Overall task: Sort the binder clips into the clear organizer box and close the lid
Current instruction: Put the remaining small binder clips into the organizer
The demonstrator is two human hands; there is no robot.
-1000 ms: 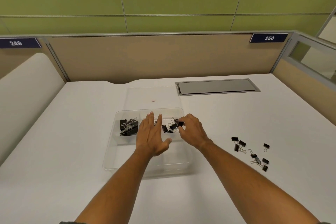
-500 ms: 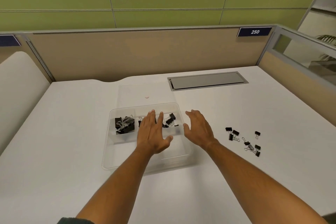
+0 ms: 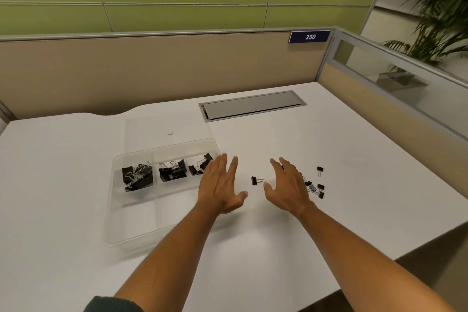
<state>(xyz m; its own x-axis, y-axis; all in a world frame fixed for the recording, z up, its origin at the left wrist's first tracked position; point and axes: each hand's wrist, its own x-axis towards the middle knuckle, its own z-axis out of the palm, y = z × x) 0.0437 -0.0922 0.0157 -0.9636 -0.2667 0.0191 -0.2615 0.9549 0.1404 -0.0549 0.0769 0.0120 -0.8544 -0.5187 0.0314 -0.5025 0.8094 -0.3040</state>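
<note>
1. Two bare forearms reach forward from the bottom edge over the white bench point(image 3: 76, 185); a dark sleeve cuff point(image 3: 114, 305) shows on the left arm.
2. The left hand point(image 3: 220, 186) is spread flat, fingers straight and slightly apart, holding nothing; it sits over the right-hand edge of the clear organizer box point(image 3: 121, 223).
3. The right hand point(image 3: 287, 189) is likewise open with fingers extended and thumb out, gripping nothing, above the bench just left of the loose clips.
4. A single binder clip point(image 3: 257, 180) lies on the bench between the two hands, near the right thumb.
5. A scatter of small binder clips point(image 3: 316, 189) lies on the bench just beyond and to the right of the right hand, partly hidden by it.
6. The box's far row has three compartments, each holding black clips: large clips point(image 3: 138, 177) on the left, medium clips point(image 3: 172, 172) in the middle, and more clips point(image 3: 200, 166) on the right. The near compartments hold none.
7. The clear lid point(image 3: 152, 129) lies open flat behind the box.
8. Farther back, a grey cable hatch point(image 3: 253, 105) is set into the bench, before a beige partition with a "250" label point(image 3: 310, 37).
</note>
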